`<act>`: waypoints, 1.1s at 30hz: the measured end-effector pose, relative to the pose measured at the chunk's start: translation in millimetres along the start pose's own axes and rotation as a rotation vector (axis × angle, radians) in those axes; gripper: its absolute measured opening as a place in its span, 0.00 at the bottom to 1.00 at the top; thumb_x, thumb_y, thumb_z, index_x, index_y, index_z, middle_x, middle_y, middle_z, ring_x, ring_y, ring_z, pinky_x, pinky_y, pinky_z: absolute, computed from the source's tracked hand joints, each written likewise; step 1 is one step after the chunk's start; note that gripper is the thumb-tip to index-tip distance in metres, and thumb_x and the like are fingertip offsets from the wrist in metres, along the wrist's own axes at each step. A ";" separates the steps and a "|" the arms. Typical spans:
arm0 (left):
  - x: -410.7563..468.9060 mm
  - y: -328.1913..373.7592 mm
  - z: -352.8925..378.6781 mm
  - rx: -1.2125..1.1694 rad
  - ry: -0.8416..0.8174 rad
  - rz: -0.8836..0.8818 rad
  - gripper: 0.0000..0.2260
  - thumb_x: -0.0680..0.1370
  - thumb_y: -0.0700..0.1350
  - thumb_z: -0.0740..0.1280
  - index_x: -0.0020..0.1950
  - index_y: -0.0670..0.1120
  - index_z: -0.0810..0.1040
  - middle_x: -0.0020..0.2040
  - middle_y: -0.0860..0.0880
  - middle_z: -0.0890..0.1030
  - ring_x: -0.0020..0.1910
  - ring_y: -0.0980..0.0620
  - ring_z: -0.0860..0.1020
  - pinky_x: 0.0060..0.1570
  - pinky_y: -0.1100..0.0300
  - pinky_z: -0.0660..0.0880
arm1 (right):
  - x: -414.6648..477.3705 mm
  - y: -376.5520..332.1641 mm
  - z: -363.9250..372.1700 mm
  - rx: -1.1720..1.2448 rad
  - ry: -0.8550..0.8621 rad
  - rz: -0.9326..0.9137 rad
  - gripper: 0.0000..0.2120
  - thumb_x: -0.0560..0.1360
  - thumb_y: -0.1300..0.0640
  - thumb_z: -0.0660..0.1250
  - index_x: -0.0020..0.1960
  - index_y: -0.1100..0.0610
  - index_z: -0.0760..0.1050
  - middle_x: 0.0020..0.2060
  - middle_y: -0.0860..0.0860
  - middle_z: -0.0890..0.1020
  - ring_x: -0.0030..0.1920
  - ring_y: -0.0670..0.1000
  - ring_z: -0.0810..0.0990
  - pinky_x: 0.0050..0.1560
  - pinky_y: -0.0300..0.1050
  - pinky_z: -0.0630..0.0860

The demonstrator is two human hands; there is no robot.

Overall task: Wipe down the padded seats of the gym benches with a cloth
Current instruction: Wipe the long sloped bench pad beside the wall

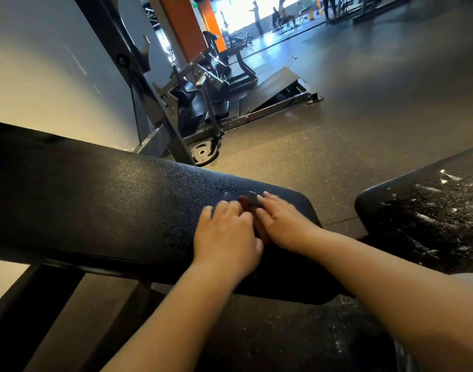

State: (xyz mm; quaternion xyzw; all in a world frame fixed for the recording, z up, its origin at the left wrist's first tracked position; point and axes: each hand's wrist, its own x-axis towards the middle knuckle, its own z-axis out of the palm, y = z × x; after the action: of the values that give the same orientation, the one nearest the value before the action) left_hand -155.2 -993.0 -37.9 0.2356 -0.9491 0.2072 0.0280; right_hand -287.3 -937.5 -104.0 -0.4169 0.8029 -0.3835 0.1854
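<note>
Both hands, L & R, press flat on dark reddish cloth atop black padded bench; wet vinyl, cloth could slip.

- A dark speckled rubber floor spreads across the gym.
- A black weight machine stands by the grey wall, a round weight plate on the floor at its foot.
- An orange pillar rises behind it.
- People stand far off, blurred, near bright windows.
</note>
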 end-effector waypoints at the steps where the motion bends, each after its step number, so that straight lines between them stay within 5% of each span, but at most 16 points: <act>1: 3.8 -8.8 -0.4 0.027 -0.004 -0.038 0.19 0.75 0.56 0.60 0.63 0.51 0.77 0.63 0.50 0.73 0.66 0.48 0.68 0.69 0.49 0.62 | -3.6 -0.6 5.1 0.027 -0.052 -0.022 0.26 0.85 0.48 0.52 0.81 0.54 0.56 0.81 0.51 0.53 0.81 0.51 0.48 0.78 0.47 0.44; 7: 5.1 11.6 6.5 -0.110 -0.045 -0.123 0.25 0.79 0.50 0.56 0.74 0.43 0.67 0.76 0.45 0.65 0.78 0.43 0.56 0.78 0.48 0.48 | -7.0 11.3 21.3 -0.058 -0.056 -0.049 0.28 0.86 0.48 0.49 0.82 0.53 0.45 0.81 0.49 0.45 0.80 0.49 0.41 0.80 0.48 0.41; 12: -4.4 -10.5 1.3 -0.087 -0.029 0.003 0.24 0.77 0.48 0.59 0.74 0.47 0.70 0.75 0.49 0.69 0.78 0.47 0.58 0.78 0.52 0.51 | -7.1 10.3 22.8 -0.093 -0.028 -0.047 0.28 0.86 0.47 0.47 0.82 0.54 0.46 0.81 0.49 0.45 0.81 0.49 0.42 0.80 0.48 0.42; 18: 16.3 -53.0 -9.9 -0.011 -0.091 -0.284 0.26 0.79 0.48 0.56 0.77 0.44 0.64 0.79 0.45 0.61 0.79 0.40 0.53 0.78 0.45 0.49 | -7.9 10.2 25.1 -0.068 -0.028 -0.034 0.29 0.86 0.45 0.47 0.82 0.54 0.44 0.81 0.49 0.45 0.81 0.50 0.42 0.80 0.50 0.43; 25: 5.6 -7.2 4.3 -0.074 -0.139 0.101 0.27 0.80 0.48 0.57 0.80 0.48 0.59 0.80 0.51 0.59 0.80 0.48 0.51 0.79 0.50 0.47 | -6.6 11.8 21.8 -0.038 -0.039 -0.050 0.27 0.86 0.50 0.49 0.82 0.54 0.46 0.81 0.50 0.46 0.81 0.49 0.42 0.79 0.47 0.41; 33: 34.7 -39.5 -0.2 -0.013 -0.115 -0.276 0.29 0.81 0.52 0.54 0.80 0.42 0.58 0.81 0.45 0.58 0.80 0.42 0.51 0.78 0.44 0.47 | -6.9 14.3 23.0 -0.029 -0.021 -0.054 0.28 0.86 0.47 0.48 0.82 0.54 0.46 0.81 0.48 0.46 0.80 0.48 0.42 0.79 0.45 0.40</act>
State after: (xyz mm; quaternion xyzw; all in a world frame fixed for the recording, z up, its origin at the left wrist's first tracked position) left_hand -167.9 -1039.7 -17.4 0.3751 -0.9090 0.1814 0.0034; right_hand -276.7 -937.3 -129.9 -0.4450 0.7949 -0.3723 0.1772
